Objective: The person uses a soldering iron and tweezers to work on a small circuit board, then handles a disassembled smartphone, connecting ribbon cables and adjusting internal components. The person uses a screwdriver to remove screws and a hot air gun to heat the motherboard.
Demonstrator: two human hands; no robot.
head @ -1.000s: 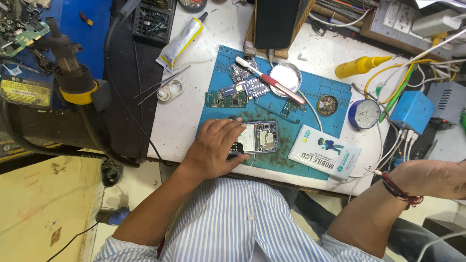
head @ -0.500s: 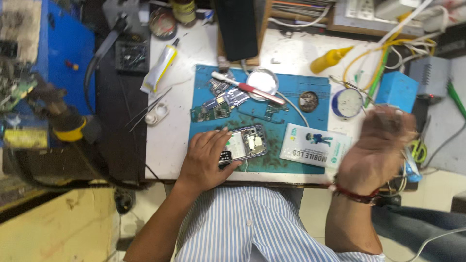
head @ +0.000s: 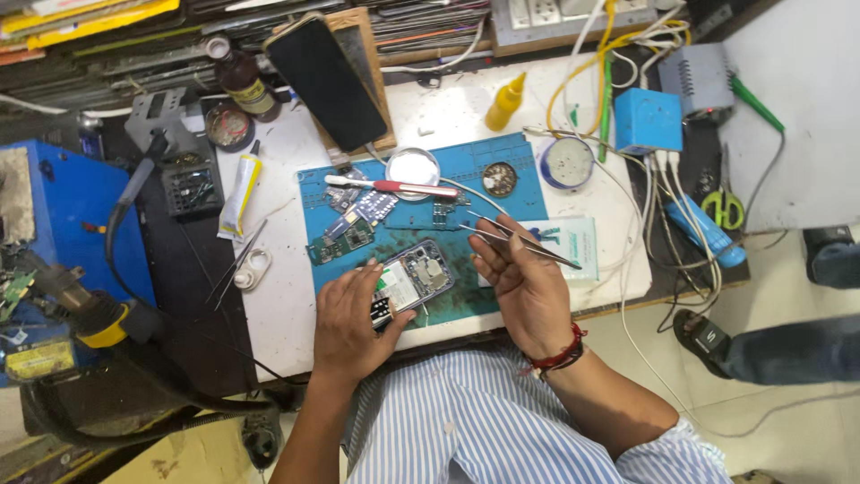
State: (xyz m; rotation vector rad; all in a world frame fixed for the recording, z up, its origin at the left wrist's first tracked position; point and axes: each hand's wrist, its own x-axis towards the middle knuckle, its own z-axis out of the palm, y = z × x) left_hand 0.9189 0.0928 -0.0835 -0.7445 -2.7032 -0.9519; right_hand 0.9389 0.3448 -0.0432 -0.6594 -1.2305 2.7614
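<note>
Opened phone (head: 414,280) on the blue mat (head: 515,166) near the bench's front edge, your left hand (head: 351,323) gripping its lower end, your right hand (head: 524,282) just beside it pinching tweezers (head: 520,242) above the mat.

We see bright, smooth metal tweezers (head: 524,244), a matt blue rubbery mat (head: 466,170) speckled with debris, a glossy black phone screen (head: 327,82), a shiny metal dish (head: 412,167) and striped cotton-like shirt cloth (head: 466,421).
</note>
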